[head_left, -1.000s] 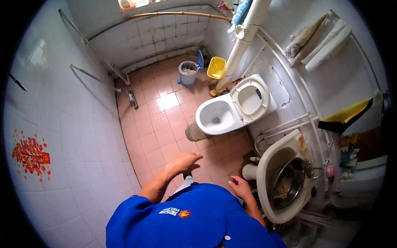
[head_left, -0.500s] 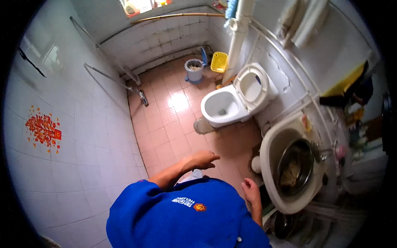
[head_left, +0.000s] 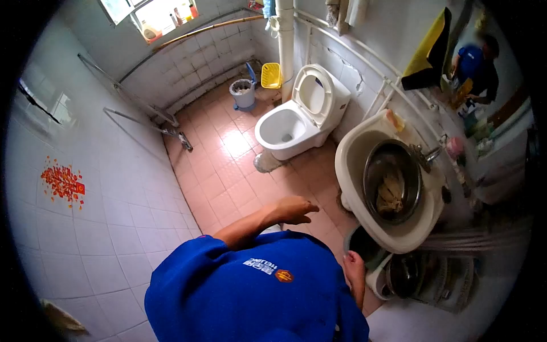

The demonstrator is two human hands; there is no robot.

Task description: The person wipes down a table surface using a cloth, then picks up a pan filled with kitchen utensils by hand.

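My left hand (head_left: 293, 210) is held in front of my blue shirt (head_left: 245, 290), over the pink tiled floor. Its fingers are loosely bent and apart, with nothing in them. My right hand (head_left: 354, 267) hangs low at my side, its fingers slightly curled and holding nothing I can see. It is nearest to a dark bucket (head_left: 364, 246) beneath the sink; whether it touches the rim I cannot tell. In the cream sink (head_left: 348, 165) sits a metal basin (head_left: 371, 162) containing a pale brownish cloth-like bundle (head_left: 390, 194). A faucet (head_left: 432, 154) stands at the sink's far right side.
Ahead is a white toilet (head_left: 285, 130) with its lid raised. Behind it stand a small bin (head_left: 244, 97) and a yellow basket (head_left: 272, 76). A metal rod (head_left: 139, 121) runs along the left wall. Dark basins (head_left: 403, 276) and a rack (head_left: 450, 285) are at lower right.
My view has turned toward the right, so the sink and basin show more fully. My left hand has shifted slightly right and up. The right hand is now beside the bucket.
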